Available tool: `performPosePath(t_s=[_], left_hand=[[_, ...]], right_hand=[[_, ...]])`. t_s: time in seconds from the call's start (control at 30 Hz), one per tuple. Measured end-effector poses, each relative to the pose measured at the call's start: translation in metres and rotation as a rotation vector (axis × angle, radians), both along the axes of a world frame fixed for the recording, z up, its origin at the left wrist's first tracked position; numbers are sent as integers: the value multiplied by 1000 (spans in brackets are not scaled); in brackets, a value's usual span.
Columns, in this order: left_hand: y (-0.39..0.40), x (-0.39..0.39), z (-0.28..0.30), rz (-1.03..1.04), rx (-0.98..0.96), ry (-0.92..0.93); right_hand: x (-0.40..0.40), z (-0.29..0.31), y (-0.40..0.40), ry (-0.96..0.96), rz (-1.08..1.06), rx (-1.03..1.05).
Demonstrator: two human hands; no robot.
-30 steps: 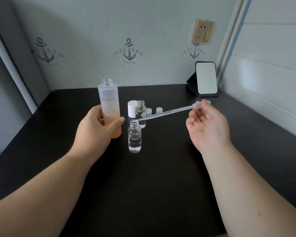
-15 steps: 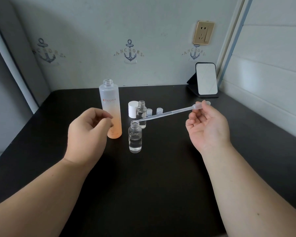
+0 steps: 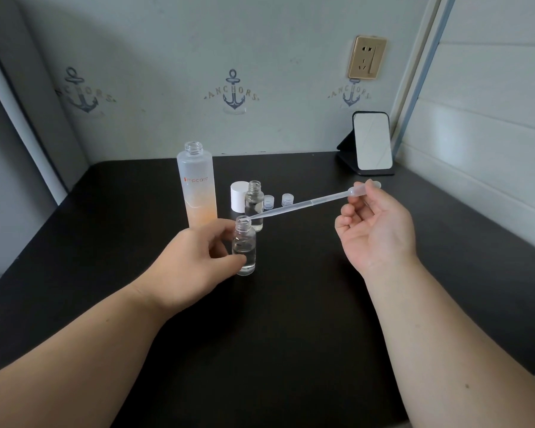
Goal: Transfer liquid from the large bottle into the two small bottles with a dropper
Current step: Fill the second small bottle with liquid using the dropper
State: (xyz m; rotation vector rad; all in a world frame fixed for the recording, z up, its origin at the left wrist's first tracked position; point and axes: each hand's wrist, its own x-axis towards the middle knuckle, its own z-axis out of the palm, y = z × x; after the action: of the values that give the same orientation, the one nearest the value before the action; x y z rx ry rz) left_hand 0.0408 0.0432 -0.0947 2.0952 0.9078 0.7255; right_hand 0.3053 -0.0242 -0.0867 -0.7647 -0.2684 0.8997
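Observation:
The large frosted bottle, orange toward its base and uncapped, stands upright on the black table. In front of it the near small clear bottle holds some clear liquid; my left hand grips it from the left with thumb and fingers. A second small clear bottle stands just behind it. My right hand pinches the bulb of a clear plastic dropper, whose tip rests at the mouth of the near small bottle.
A white cap stands behind the small bottles, with two small clear caps to its right. A small mirror on a black stand sits at the back right corner near the wall.
My left hand let go of the large bottle, moved right and took hold of the near small bottle. The dropper and my right hand have barely moved.

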Motion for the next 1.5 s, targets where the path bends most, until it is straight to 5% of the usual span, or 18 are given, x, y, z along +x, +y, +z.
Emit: performPosePath(t_s=[0.3,1.5], left_hand=[[2,5,-2,38,113,153],[4,1,-4,4,55,65]], right_hand=[[0,0,0,18,-17,10],[2,-2,2,-7,-47,61]])
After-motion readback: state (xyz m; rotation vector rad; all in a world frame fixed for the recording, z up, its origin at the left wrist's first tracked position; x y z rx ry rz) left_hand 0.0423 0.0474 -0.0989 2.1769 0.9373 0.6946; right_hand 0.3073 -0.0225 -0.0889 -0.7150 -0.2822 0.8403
